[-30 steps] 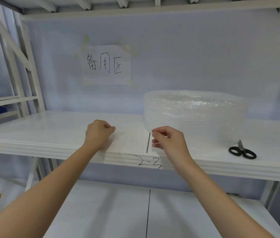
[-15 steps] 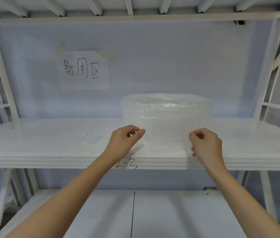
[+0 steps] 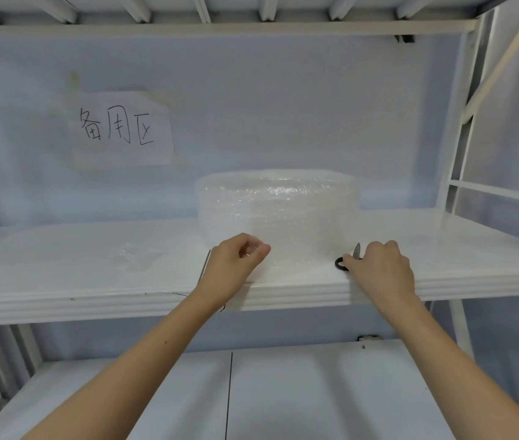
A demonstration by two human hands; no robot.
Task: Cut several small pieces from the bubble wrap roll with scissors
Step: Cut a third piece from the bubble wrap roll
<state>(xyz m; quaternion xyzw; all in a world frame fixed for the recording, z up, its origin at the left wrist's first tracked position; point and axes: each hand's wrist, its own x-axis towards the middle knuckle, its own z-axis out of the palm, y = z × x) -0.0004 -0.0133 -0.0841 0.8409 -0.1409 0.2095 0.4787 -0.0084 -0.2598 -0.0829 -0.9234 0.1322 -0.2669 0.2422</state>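
The left hand (image 3: 235, 265) pinches the loose end of bubble wrap between thumb and curled fingers, while the right hand (image 3: 378, 268) curls over black-handled scissors (image 3: 348, 258) lying on the white shelf (image 3: 93, 281). Between and behind them the bubble wrap roll (image 3: 278, 208) sits flat on the shelf. The wrap looks light, soft and floppy, best held taut near its free edge.

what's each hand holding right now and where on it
The left hand pinches the loose front edge of the bubble wrap. The right hand closes over the scissors at their handles, not yet lifted.
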